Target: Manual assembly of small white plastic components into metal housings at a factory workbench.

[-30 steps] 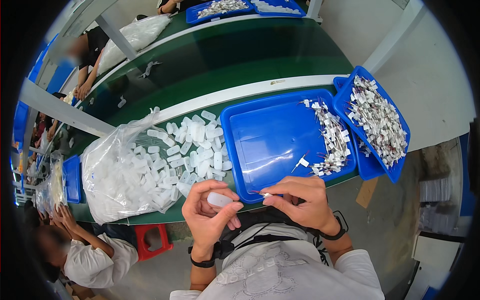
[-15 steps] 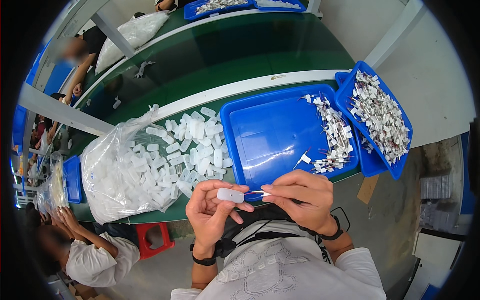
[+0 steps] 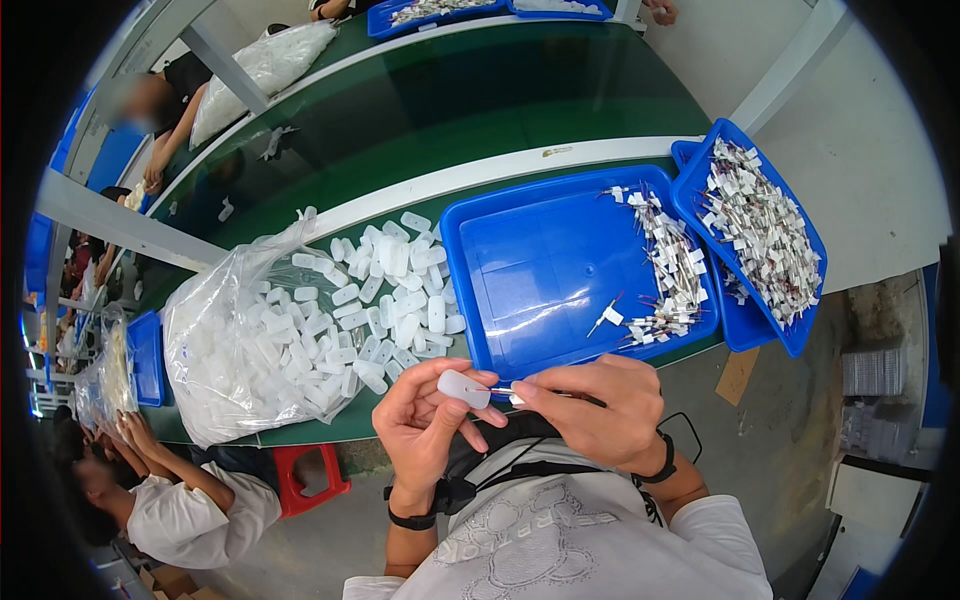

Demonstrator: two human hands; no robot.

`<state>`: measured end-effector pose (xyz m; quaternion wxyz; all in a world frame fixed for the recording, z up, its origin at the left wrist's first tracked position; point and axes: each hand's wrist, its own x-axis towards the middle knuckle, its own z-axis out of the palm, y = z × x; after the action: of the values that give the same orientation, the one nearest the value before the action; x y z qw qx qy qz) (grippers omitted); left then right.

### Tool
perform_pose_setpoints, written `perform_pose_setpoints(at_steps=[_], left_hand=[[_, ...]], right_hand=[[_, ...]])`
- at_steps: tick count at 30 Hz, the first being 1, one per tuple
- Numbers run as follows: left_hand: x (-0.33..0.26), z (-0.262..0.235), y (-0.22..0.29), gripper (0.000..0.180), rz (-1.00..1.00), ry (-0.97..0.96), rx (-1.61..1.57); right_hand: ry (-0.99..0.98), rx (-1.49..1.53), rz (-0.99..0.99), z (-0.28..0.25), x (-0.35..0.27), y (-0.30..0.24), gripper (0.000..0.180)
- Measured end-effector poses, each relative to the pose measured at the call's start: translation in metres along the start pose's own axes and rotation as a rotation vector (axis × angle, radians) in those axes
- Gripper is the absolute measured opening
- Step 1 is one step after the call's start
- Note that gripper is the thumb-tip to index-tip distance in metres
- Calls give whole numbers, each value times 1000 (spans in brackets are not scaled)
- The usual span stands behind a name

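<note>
I see a small white plastic capsule (image 3: pixel 463 388), rounded and oblong, pinched between the thumb and fingers of the left hand (image 3: pixel 425 425), held just above the near edge of the green bench (image 3: pixel 520 110). Its long axis runs roughly left to right, tilted slightly down toward the right. Directly to its right, the right hand (image 3: pixel 600 410) has thumb and forefinger closed on a thin wire component (image 3: pixel 510 392) with a white tag, its tip pointing left at the open end of the capsule and almost touching it. So the wire lies in line with the capsule's length, and the right hand is the one bringing the two together.

Beyond the hands, a clear plastic bag (image 3: pixel 225 350) spills a heap of the same white capsules (image 3: pixel 385 300) onto the bench at the left. At the right sits a large blue tray (image 3: pixel 540 270) with tagged wires (image 3: pixel 670 270) along its far side, and a smaller blue tray (image 3: pixel 795 330) heaped with more. Another person (image 3: pixel 180 500) sits at lower left.
</note>
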<state>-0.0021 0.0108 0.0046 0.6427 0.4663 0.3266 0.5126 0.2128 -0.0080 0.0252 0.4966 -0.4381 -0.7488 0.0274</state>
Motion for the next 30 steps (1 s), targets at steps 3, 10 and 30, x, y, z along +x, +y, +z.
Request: perform_pose_setpoints(at_steps=[3, 10, 30], left_hand=[[0, -1, 0, 33, -5, 0, -17], [0, -2, -4, 35, 59, 5, 15], [2, 7, -1, 34, 166, -42, 150]], right_hand=[[-11, 21, -13, -1, 1, 0, 23], [-32, 9, -28, -1, 0, 3, 23], [-187, 720, 519, 6, -1, -3, 20]])
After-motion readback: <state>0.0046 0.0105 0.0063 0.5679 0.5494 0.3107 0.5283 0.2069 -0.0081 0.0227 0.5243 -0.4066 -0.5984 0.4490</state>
